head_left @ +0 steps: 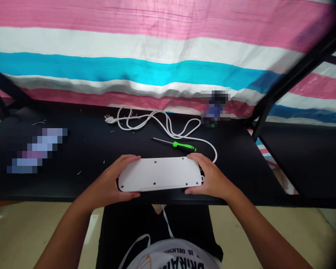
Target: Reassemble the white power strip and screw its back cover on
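Note:
A white power strip (160,173) lies back side up on the black table (81,149), several screw holes showing. My left hand (112,179) grips its left end and my right hand (210,177) grips its right end. Its white cable (168,125) loops across the table behind it and ends in a plug (109,118) at the back. A screwdriver with a green handle (182,145) lies just behind the strip, its thin shaft pointing left.
A striped pink, white and blue sheet (156,56) hangs behind the table. A black metal frame post (285,86) slants at the right. Blurred patches sit on the left (37,149) and at the back right (215,106). Small white scraps dot the tabletop.

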A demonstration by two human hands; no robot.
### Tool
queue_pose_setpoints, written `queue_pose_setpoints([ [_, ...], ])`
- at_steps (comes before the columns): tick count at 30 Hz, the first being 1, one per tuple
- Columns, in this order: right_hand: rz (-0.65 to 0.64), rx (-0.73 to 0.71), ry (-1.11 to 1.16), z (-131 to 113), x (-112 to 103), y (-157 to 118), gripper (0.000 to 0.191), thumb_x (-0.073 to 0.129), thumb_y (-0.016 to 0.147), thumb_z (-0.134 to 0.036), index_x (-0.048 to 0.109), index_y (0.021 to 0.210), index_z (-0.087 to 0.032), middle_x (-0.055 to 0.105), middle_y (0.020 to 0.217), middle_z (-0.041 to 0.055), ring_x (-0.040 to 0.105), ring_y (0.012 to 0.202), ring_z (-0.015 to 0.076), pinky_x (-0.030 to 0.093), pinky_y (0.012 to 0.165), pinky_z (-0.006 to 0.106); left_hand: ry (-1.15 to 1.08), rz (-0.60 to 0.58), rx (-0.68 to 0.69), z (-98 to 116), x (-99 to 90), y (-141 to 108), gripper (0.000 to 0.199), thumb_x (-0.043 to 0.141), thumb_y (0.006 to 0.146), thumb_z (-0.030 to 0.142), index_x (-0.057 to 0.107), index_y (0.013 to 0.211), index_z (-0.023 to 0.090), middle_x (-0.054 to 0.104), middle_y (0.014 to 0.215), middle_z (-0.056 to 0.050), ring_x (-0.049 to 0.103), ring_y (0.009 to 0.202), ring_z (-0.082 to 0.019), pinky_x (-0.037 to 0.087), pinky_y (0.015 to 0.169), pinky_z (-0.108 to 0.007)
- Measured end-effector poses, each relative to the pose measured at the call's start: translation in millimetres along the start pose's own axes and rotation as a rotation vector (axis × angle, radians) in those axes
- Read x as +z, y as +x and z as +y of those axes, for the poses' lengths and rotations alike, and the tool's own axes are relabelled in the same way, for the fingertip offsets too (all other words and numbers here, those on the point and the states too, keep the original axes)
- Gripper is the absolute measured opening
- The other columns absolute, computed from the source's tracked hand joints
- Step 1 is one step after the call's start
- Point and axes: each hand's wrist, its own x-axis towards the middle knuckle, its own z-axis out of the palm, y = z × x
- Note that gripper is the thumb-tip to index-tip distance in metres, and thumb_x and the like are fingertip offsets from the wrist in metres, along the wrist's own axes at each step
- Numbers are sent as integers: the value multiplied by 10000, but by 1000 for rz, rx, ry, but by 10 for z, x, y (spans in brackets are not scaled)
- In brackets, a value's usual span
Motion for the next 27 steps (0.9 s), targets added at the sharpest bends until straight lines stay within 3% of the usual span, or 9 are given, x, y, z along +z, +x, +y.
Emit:
queue_pose_setpoints([
  [7, -94, 5, 84, 44, -156, -42, 973, 882, 707, -432, 419, 1556, -321, 448, 1610, 101, 473, 1477, 310, 400, 1233, 512, -6, -14, 16, 19, 8, 9, 868, 794, 805, 449, 361, 1550, 336, 393, 1584, -94, 475, 1434, -319, 418, 1211, -466],
  [21, 40, -57, 11, 60, -70, -41, 969, 912, 640, -526, 520, 1496, -294, 588, 1495, 114, 570, 1389, 352, 478, 1163, 554, -61, 45, 6, -8, 47, -6, 941, 870, 731, 555, 416, 1521, 321, 445, 1528, -113, 492, 1408, -328, 413, 1212, -499],
  [27, -14, -22, -40, 92, -44, -27, 1044, 895, 637, -612, 457, 1530, -294, 537, 1522, 124, 533, 1408, 363, 472, 1159, 568, -67, 69, -5, 37, 60, -19, 983, 876, 717, 564, 392, 1531, 301, 443, 1559, -112, 460, 1445, -326, 369, 1248, -498],
])
